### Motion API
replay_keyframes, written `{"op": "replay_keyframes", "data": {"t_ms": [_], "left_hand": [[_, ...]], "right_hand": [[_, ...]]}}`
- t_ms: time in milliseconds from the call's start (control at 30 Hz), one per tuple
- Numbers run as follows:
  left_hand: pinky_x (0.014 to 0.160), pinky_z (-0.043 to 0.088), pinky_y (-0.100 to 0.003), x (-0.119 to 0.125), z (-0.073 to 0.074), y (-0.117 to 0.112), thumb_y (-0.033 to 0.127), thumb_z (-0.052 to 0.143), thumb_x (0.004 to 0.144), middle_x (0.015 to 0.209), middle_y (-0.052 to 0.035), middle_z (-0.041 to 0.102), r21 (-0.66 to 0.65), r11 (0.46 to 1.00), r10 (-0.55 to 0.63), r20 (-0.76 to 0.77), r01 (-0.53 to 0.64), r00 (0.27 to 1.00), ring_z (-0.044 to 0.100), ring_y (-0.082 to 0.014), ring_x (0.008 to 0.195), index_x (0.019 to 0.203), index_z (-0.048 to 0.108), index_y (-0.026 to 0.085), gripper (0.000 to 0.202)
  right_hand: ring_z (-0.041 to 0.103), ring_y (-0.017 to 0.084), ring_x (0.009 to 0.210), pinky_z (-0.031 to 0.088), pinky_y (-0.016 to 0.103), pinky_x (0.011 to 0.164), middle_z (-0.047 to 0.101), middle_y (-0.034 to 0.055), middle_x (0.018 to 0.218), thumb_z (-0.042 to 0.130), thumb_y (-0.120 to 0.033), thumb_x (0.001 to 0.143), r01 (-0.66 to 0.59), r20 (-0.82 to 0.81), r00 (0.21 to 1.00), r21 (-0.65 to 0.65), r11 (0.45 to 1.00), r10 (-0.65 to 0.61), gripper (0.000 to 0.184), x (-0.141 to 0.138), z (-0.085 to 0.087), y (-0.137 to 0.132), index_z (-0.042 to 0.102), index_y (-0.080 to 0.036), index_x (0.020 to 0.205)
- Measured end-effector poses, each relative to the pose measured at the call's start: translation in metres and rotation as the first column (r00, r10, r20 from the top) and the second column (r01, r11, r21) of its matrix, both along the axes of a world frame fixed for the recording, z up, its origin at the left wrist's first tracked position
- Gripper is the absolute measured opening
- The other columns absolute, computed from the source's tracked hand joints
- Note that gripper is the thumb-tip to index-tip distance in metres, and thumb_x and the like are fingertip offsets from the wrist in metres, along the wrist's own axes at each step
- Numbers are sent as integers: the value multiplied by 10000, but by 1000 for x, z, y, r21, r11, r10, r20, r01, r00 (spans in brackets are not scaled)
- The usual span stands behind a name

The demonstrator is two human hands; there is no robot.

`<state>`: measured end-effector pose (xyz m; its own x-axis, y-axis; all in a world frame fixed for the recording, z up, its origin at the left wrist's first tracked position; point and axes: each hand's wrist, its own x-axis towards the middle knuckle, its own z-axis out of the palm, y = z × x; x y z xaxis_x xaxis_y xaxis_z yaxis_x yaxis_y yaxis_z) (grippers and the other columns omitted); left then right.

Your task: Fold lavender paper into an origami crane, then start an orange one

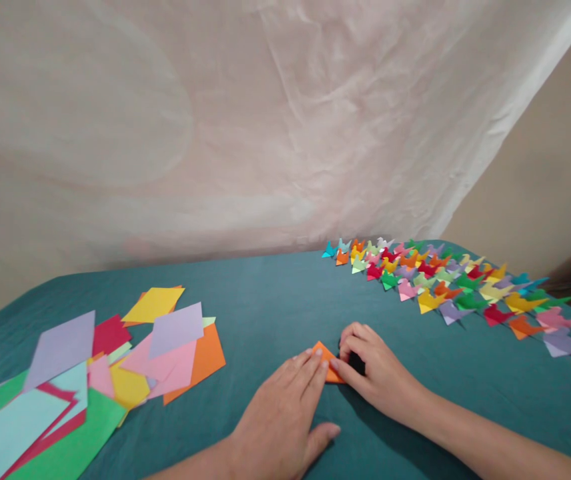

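A small folded orange paper (323, 352) lies on the teal cloth-covered table (265, 307) in front of me. My left hand (285, 413) lies flat with fingers stretched out, its fingertips pressing on the paper's left side. My right hand (375, 370) is curled, with its fingers pinching the paper's right edge. Most of the orange paper is hidden under the two hands.
A loose pile of coloured paper sheets (115, 367) is spread at the left. Several small folded paper figures (445, 280) in many colours stand in rows at the back right. A pale wrinkled sheet (265, 120) hangs behind the table.
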<state>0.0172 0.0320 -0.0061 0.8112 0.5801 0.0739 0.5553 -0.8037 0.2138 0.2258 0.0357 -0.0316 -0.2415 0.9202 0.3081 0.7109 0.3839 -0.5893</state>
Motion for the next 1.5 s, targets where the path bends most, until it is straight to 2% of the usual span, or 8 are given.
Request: {"op": "replay_keyframes", "data": {"t_ms": [200,367,533,733,933,1167,1500], "left_hand": [[1061,326,-417,-1,-4,0,443,522,849,1436,-144,318,10,1000,-3,40,2,999,324,-270,1310,1373,333,129,640],[1061,322,-413,-3,-4,1,442,527,846,1445,-138,301,14,1000,-13,39,12,999,317,-267,1314,1390,299,140,663],[1058,332,-410,-2,-1,2,429,535,842,1449,-132,292,-3,1000,-20,-6,20,1000,309,-265,1318,1396,286,126,679],[1066,322,-402,-3,0,2,424,521,850,1456,-131,279,-5,1000,-22,19,22,1000,297,-257,1324,1401,270,125,675],[1071,310,-404,-4,-2,2,417,524,849,1465,-127,255,-5,1000,-17,-4,17,1000,281,-258,1331,1408,250,127,686],[1095,270,-393,-4,-1,2,405,498,869,1474,-109,238,-44,999,-7,1,7,1000,254,-243,1343,1411,245,146,652],[1081,303,-389,-3,0,1,404,518,858,1475,-114,231,-31,999,4,-34,-5,999,268,-252,1337,1406,263,138,660]], "right_hand": [[511,179,785,424,321,693,535,42,818,556,-204,826,-6,14,1000,27,1000,6,118,0,0,0,510,-189,719],[525,192,841,447,345,741,560,54,869,540,-187,830,-22,3,1000,37,999,21,17,1,2,-1,555,-195,825],[536,192,959,449,365,842,598,74,1026,503,-176,868,-137,4,991,73,988,137,157,1,8,-7,606,-212,981],[551,210,1015,468,390,866,636,67,1109,490,-210,887,-207,159,970,129,970,186,269,-2,11,-15,598,-255,1129],[551,214,1032,478,384,878,637,69,1132,486,-204,887,-194,252,957,179,965,146,263,-3,10,-18,612,-215,1117],[561,205,1011,485,375,859,641,75,1112,486,-197,887,-204,282,949,200,958,143,240,-4,11,-17,629,-204,1080],[553,197,1003,474,363,860,643,66,1107,477,-197,896,-199,293,947,198,960,136,229,-5,12,-18,632,-194,1065]]}}
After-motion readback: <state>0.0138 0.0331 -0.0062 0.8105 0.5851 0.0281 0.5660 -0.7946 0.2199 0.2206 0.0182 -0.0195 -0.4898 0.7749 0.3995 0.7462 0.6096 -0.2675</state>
